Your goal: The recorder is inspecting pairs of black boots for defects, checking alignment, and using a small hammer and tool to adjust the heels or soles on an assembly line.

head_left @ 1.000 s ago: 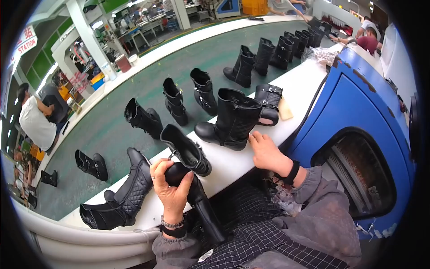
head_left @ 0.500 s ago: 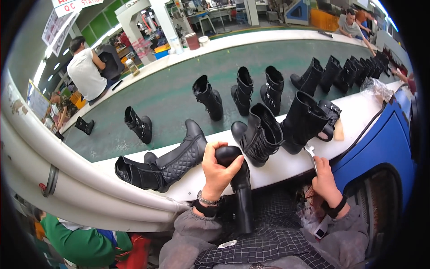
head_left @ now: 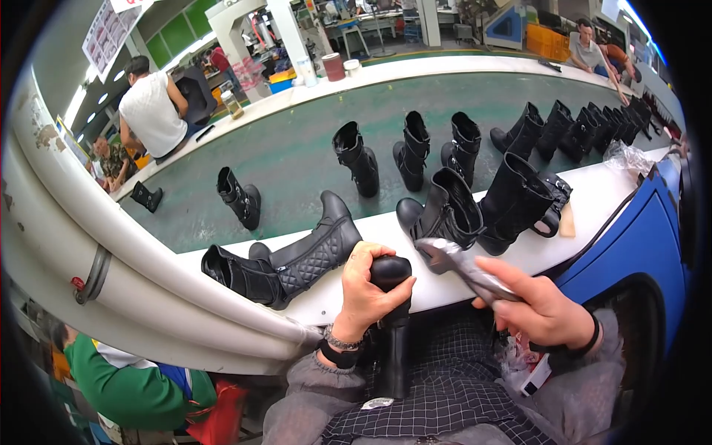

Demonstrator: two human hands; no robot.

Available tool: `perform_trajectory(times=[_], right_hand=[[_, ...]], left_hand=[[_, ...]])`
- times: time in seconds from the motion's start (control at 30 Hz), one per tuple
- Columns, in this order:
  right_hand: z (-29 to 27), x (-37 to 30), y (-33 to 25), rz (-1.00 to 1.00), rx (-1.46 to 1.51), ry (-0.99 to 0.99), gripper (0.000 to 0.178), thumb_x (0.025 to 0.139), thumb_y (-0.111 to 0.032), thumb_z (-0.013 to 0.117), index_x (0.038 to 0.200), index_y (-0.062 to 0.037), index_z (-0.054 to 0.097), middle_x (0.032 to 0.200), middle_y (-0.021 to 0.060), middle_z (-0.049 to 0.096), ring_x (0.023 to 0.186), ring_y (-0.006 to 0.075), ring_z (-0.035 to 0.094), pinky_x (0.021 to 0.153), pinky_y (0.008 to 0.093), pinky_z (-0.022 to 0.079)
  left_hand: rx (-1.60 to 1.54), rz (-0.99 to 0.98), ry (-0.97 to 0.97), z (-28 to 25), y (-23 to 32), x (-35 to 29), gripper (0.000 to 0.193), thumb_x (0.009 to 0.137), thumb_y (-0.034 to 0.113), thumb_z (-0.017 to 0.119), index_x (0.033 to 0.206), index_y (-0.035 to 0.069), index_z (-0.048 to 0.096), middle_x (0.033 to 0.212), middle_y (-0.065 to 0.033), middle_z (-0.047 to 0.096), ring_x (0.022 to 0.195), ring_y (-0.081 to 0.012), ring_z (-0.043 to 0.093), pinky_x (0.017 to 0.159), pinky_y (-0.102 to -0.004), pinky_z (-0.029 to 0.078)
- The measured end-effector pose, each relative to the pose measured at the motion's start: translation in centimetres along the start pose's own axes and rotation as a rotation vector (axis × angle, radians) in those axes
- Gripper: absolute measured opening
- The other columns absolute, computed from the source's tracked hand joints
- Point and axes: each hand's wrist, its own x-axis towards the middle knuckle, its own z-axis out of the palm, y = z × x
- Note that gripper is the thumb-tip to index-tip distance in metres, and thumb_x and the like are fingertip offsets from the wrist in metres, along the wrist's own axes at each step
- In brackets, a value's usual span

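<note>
Black boot [head_left: 393, 356] in the grip of a worker's left hand [head_left: 362, 298], its rounded toe uppermost and its shaft running toward six o'clock before a checked apron [head_left: 445, 400], at the near side of a white table [head_left: 593, 199]. The left hand is clamped over the toe, thumb on the three o'clock side; the right hand [head_left: 545, 308], apart from it at about four o'clock, is wrapped around a grey metal tool [head_left: 466, 268] too blurred to identify. A standing boot [head_left: 447, 208] is at one o'clock, behind the tool's head; whether they touch cannot be told. A quilted boot [head_left: 319, 251] lies near ten o'clock. Careful work here probably calls for a steady toe, left thumb and fingers clear of the metal, and a controlled right wrist, lest an edge scuff the smooth upper or catch the neighbouring pair.
</note>
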Motion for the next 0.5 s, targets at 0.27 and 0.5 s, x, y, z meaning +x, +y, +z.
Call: perform_trajectory(times=[0.27, 0.5], right_hand=[[2.0, 6.8, -5.8, -0.155, -0.505, -0.167, 0.059, 0.094, -0.001, 0.044, 0.151, -0.0135, 0.034, 0.093, 0.0064, 0.068, 0.064, 0.0102, 0.059, 0.064, 0.0244, 0.053], [2.9, 6.1, -6.7, -0.450, -0.024, 0.188, 0.059, 0.092, 0.004, 0.042, 0.149, -0.0106, 0.037, 0.093, 0.0055, 0.064, 0.063, 0.0061, 0.052, 0.061, 0.0224, 0.049]], left_hand=[[-0.010, -0.002, 0.015, -0.6, -0.3, -0.5, 0.043, 0.062, 0.011, 0.083, 0.096, 0.003, 0.058, 0.092, -0.0053, 0.057, 0.084, -0.0157, 0.058, 0.077, -0.0279, 0.048], [-0.023, -0.020, 0.020, -0.7, -0.5, -0.4, 0.043, 0.061, 0.013, 0.083, 0.095, 0.003, 0.059, 0.090, -0.0059, 0.057, 0.081, -0.0172, 0.059, 0.076, -0.0289, 0.048]])
